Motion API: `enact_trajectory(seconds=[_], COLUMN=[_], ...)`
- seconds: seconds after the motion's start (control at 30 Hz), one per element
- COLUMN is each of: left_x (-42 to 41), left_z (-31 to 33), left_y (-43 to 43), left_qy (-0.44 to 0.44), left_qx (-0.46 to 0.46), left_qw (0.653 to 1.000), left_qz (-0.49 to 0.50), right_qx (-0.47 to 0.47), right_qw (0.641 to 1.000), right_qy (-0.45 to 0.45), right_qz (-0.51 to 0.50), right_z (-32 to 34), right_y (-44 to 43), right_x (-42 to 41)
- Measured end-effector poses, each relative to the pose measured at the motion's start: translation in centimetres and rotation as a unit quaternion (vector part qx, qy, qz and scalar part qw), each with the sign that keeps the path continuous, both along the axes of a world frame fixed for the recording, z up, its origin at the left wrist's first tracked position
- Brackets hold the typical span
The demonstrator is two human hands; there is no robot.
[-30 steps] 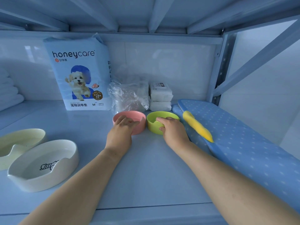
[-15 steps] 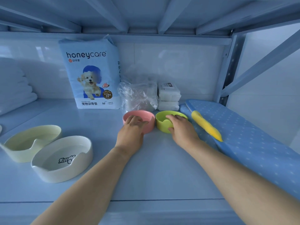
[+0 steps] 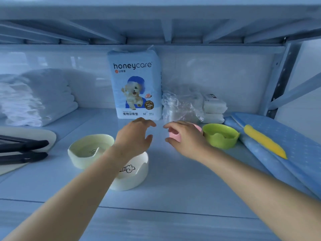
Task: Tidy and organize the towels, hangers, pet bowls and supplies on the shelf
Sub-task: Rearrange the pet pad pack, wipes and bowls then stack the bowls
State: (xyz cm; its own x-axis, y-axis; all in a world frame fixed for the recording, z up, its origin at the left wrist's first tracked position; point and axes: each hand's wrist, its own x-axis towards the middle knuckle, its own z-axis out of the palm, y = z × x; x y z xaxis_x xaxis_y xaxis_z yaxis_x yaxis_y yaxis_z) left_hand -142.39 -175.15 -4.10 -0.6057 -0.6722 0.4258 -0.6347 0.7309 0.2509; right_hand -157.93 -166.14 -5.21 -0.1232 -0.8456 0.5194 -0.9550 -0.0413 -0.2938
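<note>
On the blue shelf [image 3: 173,188] a pink bowl [image 3: 174,135] stands beside a green bowl [image 3: 220,136]. My right hand [image 3: 185,138] hovers over the pink bowl with fingers curved and apart, hiding most of it. My left hand [image 3: 137,134] is open in the air above a white pet bowl [image 3: 132,173] with a drawing inside. A cream pet bowl [image 3: 86,150] touches the white one on its left. Folded white towels [image 3: 40,98] are stacked at the back left. Black hangers [image 3: 26,150] lie on a cream mat [image 3: 34,134] at the far left.
A honeycare pet pad pack [image 3: 135,84] stands upright at the back wall. Beside it are a crumpled clear plastic bag [image 3: 180,106] and stacked white packets [image 3: 214,106]. A blue dotted board [image 3: 281,136] with a yellow strip [image 3: 264,141] lies at the right.
My left hand has left the pink bowl and my right hand has left the green bowl; both moved left. The view swung left, bringing the towels and hangers in.
</note>
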Motion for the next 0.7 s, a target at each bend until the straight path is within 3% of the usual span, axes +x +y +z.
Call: enact_trajectory(seconds=[0.23,0.53,0.7], left_x=[9.9,14.1,15.0], left_z=[-0.8,-2.7,-3.1], left_y=[-2.6,-3.4,-4.5], left_qy=[0.007,0.032,0.014], left_qx=[0.050,0.057,0.044], left_qw=[0.999,0.995,0.997], left_qz=[0.001,-0.072,-0.059], right_qx=[0.028,0.085,0.090], right_qw=[0.990,0.984,0.982], right_qy=[-0.092,-0.098,-0.093], right_qz=[0.104,0.126,0.136], right_z=[-0.5,-0.8,-1.0], right_y=[-1.8,-2.2,-1.7], right_x=[6.9,10.9,11.4])
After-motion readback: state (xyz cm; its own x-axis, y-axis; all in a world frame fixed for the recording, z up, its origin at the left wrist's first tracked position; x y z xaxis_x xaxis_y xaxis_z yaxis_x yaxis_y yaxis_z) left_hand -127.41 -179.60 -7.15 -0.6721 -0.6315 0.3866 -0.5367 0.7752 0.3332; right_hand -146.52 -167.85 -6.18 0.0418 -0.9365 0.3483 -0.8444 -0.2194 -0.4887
